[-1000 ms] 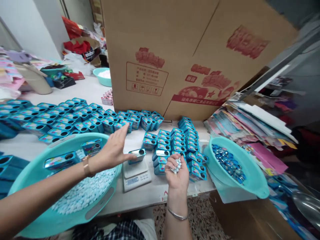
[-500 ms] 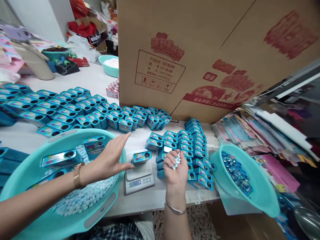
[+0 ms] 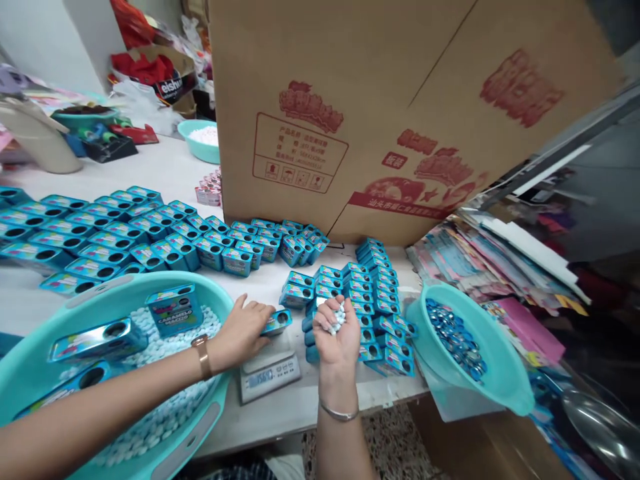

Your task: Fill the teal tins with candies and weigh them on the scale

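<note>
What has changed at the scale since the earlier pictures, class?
The left hand has moved right from beside the blue tin, and its fingers have closed around the tin's left end; any lift off the scale is unclear. The right hand still cups pale sweets; the rows of tins stay put.

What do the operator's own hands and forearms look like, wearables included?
Left hand and right hand are gloveless, no sleeves in view. The left wears a narrow brownish wristband, possibly a watch; the right, a thin, rounded, silver-coloured metal bangle.
</note>
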Demonstrator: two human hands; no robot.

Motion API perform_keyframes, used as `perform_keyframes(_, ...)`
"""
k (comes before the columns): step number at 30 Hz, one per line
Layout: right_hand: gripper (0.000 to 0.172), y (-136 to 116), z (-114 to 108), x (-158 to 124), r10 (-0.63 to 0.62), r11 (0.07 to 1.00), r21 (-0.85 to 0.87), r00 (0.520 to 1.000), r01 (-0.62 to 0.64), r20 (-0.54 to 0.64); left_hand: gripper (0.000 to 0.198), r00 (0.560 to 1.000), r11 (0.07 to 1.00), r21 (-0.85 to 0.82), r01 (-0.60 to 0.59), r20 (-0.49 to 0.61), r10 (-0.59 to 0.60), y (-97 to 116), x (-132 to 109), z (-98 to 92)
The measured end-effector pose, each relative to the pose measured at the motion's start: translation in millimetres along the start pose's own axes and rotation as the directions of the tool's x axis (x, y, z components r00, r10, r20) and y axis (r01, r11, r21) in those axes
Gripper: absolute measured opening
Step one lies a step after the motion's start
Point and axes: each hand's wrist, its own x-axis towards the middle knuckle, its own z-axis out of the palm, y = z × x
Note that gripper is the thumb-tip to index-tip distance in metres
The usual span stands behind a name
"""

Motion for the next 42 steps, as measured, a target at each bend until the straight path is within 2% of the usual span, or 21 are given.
perform_keyframes(2,0.007,1.6,-2.4,-0.9,-0.003,1.000,0.004,0.998,0.003,-0.055,0.032,1.000,0.996,-0.084,-0.001,-0.027,-0.001,1.0,-1.0,-3.3)
perform_keyframes(4,0.008,6.0,-1.3,-2.6,0.003,1.000,0.031,0.987,0.002,-0.158,0.028,0.995,0.981,-0.195,-0.014,-0.095,-0.005,5.4,-6.2,-15.8)
perform_keyframes(6,0.008,14.3,5.0,-6.3,0.028,0.998,0.070,0.967,-0.010,-0.252,0.030,0.980,0.961,-0.275,-0.041,-0.197,-0.015,11.4,-16.8,-37.1)
perform_keyframes(8,0.010,27.7,16.1,-12.0,0.078,0.993,0.106,0.959,-0.051,-0.273,0.032,0.962,0.959,-0.275,-0.061,-0.273,-0.018,15.8,-33.3,-63.8)
perform_keyframes(10,0.010,47.2,29.3,-19.1,0.142,0.985,0.131,0.961,-0.113,-0.237,0.033,0.964,0.979,-0.198,-0.038,-0.267,-0.017,16.5,-54.5,-90.9)
perform_keyframes(12,0.009,72.0,41.2,-26.6,0.212,0.973,0.138,0.957,-0.187,-0.200,0.032,0.980,0.997,-0.077,0.012,-0.196,-0.027,13.5,-77.3,-114.4)
perform_keyframes(16,0.011,130.4,53.7,-39.6,0.408,0.913,0.068,0.892,-0.403,-0.193,0.035,0.994,0.984,0.170,0.053,-0.106,-0.035,4.2,-112.8,-143.5)
perform_keyframes(18,0.012,158.5,54.6,-44.9,0.473,0.879,0.046,0.860,-0.474,-0.190,0.033,0.998,0.959,0.276,0.059,-0.049,-0.048,1.0,-120.5,-148.6)
perform_keyframes(21,0.012,191.9,51.6,-51.4,0.519,0.855,0.079,0.840,-0.513,-0.162,0.031,0.989,0.942,0.334,0.043,0.116,-0.087,-2.6,-121.3,-148.4)
perform_keyframes(26,0.011,220.6,41.3,-56.5,0.555,0.831,0.054,0.816,-0.554,-0.162,0.036,0.967,0.945,0.327,0.019,0.236,-0.101,-6.8,-115.0,-145.2)
perform_keyframes(31,0.014,229.8,33.7,-54.3,0.571,0.819,0.047,0.807,-0.571,-0.151,0.029,0.945,0.920,0.391,-0.039,0.312,-0.092,-9.5,-113.8,-147.2)
perform_keyframes(37,0.013,227.9,35.7,-56.4,0.560,0.828,0.081,0.812,-0.555,-0.163,0.023,0.953,0.931,0.364,0.004,0.280,-0.113,-17.8,-114.5,-145.0)
perform_keyframes(42,0.013,218.6,40.3,-58.4,0.564,0.826,0.111,0.812,-0.553,-0.150,0.025,0.956,0.942,0.336,0.018,0.270,-0.114,-22.1,-122.1,-144.7)
